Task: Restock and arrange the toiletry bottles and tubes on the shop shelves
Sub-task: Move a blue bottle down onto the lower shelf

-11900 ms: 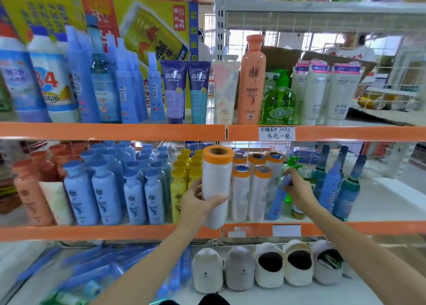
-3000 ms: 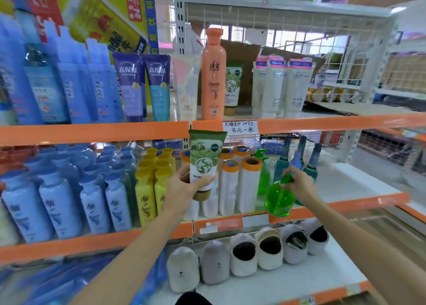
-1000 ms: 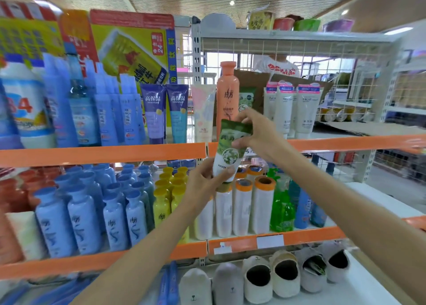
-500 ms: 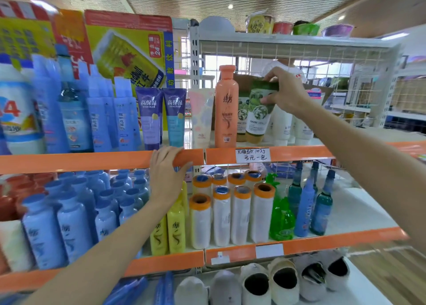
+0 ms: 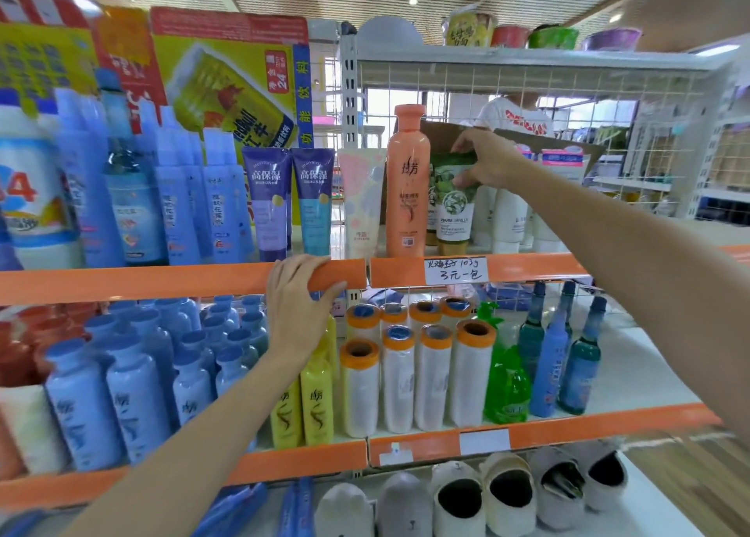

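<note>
Green, soft plastic tube with a leaf print [image 5: 453, 207] stands cap-down on the upper shelf, just at three o'clock of a tall, smooth peach plastic bottle [image 5: 407, 183]. Right hand [image 5: 489, 159] pinches the tube's crimped top. Left hand [image 5: 298, 305] curls its grip over the glossy orange shelf lip [image 5: 162, 280].

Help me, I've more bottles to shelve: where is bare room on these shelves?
Bare white shelf lies right of the dark green and blue bottles on the middle level. The upper shelf around the green tube is packed, as is the blue bottle block.
</note>
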